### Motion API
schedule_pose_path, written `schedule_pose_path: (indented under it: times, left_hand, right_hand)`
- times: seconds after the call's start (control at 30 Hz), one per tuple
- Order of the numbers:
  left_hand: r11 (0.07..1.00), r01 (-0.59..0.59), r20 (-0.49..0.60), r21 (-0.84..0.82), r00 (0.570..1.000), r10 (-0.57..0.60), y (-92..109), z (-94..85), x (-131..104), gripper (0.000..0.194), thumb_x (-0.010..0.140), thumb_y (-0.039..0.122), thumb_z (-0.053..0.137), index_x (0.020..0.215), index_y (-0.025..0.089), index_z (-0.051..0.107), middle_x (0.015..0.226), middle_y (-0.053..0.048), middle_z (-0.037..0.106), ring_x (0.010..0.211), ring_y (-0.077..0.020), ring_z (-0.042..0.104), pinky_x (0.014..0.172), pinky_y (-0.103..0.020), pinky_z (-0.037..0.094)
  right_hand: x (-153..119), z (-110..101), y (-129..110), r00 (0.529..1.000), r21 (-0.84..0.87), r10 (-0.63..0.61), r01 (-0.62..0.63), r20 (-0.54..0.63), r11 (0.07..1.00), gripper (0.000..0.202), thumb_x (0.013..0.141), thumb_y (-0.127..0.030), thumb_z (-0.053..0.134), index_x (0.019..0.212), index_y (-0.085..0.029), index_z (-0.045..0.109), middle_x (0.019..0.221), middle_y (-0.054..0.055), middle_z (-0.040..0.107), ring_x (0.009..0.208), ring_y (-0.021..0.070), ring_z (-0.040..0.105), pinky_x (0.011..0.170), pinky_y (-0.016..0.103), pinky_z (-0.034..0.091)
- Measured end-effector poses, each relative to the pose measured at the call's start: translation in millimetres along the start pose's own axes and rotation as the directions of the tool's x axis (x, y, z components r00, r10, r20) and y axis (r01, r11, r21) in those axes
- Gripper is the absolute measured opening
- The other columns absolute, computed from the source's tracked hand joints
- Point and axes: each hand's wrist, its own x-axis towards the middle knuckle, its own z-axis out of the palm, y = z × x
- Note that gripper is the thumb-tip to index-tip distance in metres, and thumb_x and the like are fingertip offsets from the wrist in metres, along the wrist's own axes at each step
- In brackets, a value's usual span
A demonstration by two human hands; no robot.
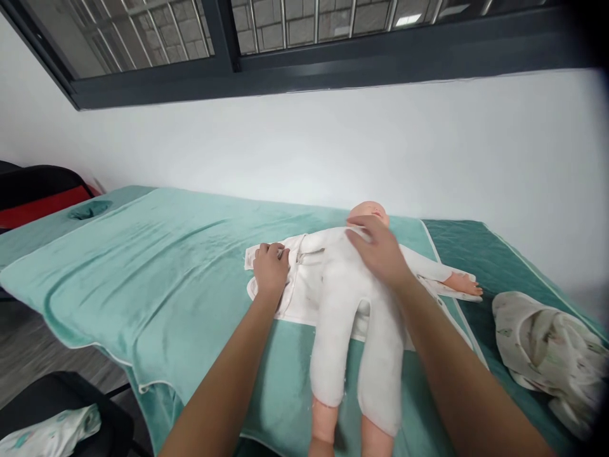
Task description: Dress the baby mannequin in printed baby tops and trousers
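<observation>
A baby doll (340, 273) with a white cloth body lies on its back, head toward the wall. Beneath it a white baby shirt (307, 289) is spread open on both sides. On the right, the doll's arm is in a sleeve, and its hand (462, 284) shows past the cuff. My left hand (271, 270) is closed on the shirt's left sleeve; whether the doll's other arm is inside is hidden. My right hand (380, 251) rests on the doll's upper chest near the chin, fingers apart.
A green padded bed (143, 254) stands against the white wall below a barred window. A crumpled patterned cloth (547, 349) lies at the right. At the lower left, a black chair (111, 412) bears another printed cloth (57, 435). A black and red item (45, 197) is at far left.
</observation>
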Motion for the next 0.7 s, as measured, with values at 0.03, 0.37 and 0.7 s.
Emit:
schedule_pose_path:
  times: [0.03, 0.37, 0.7]
  left_hand:
    - [1.0, -0.014, -0.005, -0.008, 1.0, 0.014, 0.3, -0.4, -0.8, 0.015, 0.089, 0.031, 0.058, 0.093, 0.024, 0.07, 0.099, -0.008, 0.062, 0.1, -0.026, 0.058, 0.083, -0.037, 0.044]
    - [0.978, 0.041, -0.041, -0.203, 0.998, -0.05, 6.9, -12.7, -4.0, 0.016, 0.089, 0.031, 0.052, 0.092, 0.021, 0.065, 0.094, -0.006, 0.063, 0.087, -0.0219, 0.059, 0.08, -0.034, 0.043]
    - [0.823, 0.267, 0.264, -0.501, 0.953, -0.149, 48.1, -20.4, 17.0, 0.024, 0.076, 0.019, 0.062, 0.099, 0.02, 0.066, 0.106, -0.007, 0.07, 0.092, -0.0195, 0.065, 0.082, -0.032, 0.048]
  right_hand:
    - [-7.6, -10.1, 8.8, 0.993, 0.06, 0.075, -0.069, -0.089, 0.996, 0.029, 0.088, -0.041, 0.057, 0.109, -0.023, 0.067, 0.117, 0.006, 0.067, 0.112, 0.0236, 0.06, 0.099, 0.041, 0.044]
    - [-53.6, -52.6, 52.5, 0.788, -0.311, 0.562, -0.616, -0.252, 0.724, 0.047, 0.09, -0.061, 0.039, 0.092, -0.02, 0.061, 0.088, 0.013, 0.068, 0.084, 0.0293, 0.06, 0.074, 0.039, 0.04]
    - [-60.1, -41.0, 60.8, 0.827, 0.125, 0.537, -0.522, -0.169, 0.844, 0.049, 0.08, -0.071, 0.052, 0.084, -0.022, 0.057, 0.076, 0.003, 0.064, 0.074, 0.0231, 0.056, 0.07, 0.034, 0.041]
